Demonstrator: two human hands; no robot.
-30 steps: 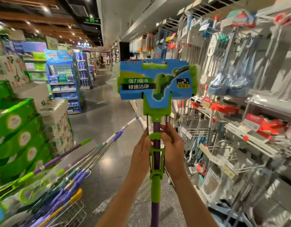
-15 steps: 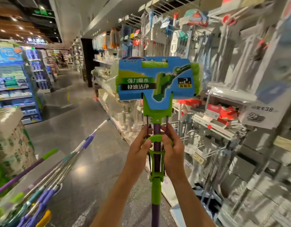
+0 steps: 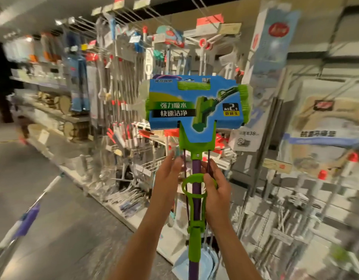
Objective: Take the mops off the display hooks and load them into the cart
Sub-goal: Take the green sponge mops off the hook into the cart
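A sponge mop (image 3: 195, 106) with a blue-and-green card on its head stands upright in front of me, on a purple pole with a green squeeze lever (image 3: 193, 201). My right hand (image 3: 216, 188) grips the pole and the lever's loop from the right. To the left of the pole is my left hand (image 3: 168, 174), its fingers straight and blurred, at most brushing the thin side rod. Behind the mop, the display hooks (image 3: 134, 57) carry many hanging mops and brushes. At the lower left, handles of loaded mops (image 3: 27, 219) poke up; the cart itself is out of frame.
Shelving with cleaning goods runs along the right side and back left. A white boxed product with a poster (image 3: 328, 126) stands at the right. Dark polished aisle floor (image 3: 63, 229) lies to the left. A blue dustpan (image 3: 205, 263) sits low by the pole.
My view has swung right toward the display, so the cart and stacked boxes have left the frame. My left hand has loosened from the pole and its fingers are straight now.
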